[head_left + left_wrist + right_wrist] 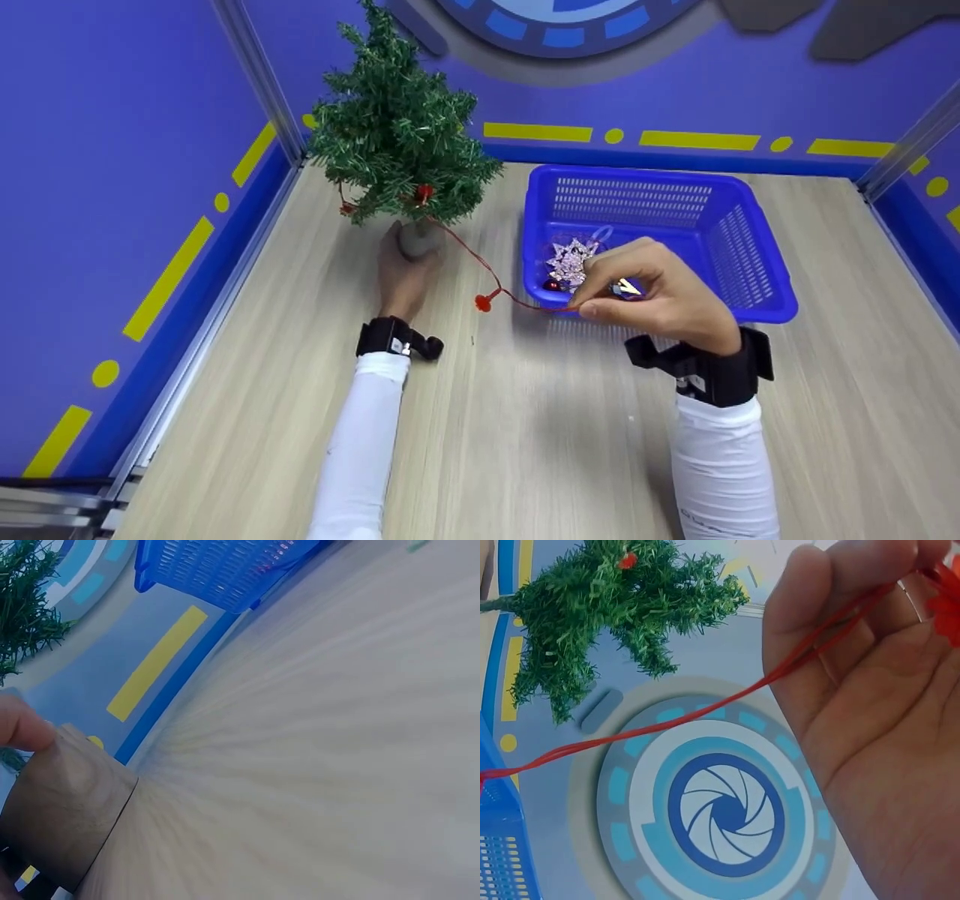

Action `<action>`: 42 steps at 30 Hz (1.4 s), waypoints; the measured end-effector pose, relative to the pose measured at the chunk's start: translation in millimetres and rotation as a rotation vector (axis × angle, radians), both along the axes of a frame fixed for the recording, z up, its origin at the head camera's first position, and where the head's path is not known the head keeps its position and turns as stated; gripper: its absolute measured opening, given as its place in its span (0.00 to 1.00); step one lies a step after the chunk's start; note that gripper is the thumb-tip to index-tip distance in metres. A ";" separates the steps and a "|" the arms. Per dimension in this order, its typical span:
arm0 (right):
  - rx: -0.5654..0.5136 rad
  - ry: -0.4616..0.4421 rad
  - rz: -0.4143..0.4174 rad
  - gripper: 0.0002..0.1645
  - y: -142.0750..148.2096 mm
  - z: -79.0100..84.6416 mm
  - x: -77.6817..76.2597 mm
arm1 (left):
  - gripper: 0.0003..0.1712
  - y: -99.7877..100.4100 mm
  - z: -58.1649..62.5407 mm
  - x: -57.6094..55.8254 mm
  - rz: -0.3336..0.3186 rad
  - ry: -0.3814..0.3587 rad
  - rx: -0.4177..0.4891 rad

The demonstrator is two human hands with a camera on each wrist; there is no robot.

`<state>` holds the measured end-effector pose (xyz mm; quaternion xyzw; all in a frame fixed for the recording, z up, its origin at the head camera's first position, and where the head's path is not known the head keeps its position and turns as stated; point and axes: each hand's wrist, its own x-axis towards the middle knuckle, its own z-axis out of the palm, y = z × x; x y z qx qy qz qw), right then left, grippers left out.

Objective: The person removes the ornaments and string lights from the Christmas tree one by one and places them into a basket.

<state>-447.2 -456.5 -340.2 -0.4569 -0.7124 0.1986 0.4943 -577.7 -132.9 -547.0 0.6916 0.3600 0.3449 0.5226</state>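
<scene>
A small artificial Christmas tree (397, 127) stands at the back left, with red flower-shaped pieces (424, 194) among its lower branches. My left hand (405, 281) holds its round wooden base (71, 802). From under the branches a thin red string (474, 255) runs to my right hand (660, 300), which pinches it between thumb and fingertips over the basket's front rim. One red flower (484, 303) dangles along that stretch. In the right wrist view, the doubled string passes across the fingers, and another red flower (946, 604) shows beside them.
To the right of the tree is a blue plastic basket (637, 174). Inside it lie a pale pink glittery snowflake (568, 264), a shiny red ball (552, 285) and other small ornaments. Blue panels (555, 97) enclose the wooden tabletop (525, 450) at the back and sides.
</scene>
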 end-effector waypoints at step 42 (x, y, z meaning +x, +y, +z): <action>0.333 0.489 -0.275 0.06 -19.4 4.2 27.5 | 0.47 2.9 -0.4 1.6 0.057 -0.022 0.049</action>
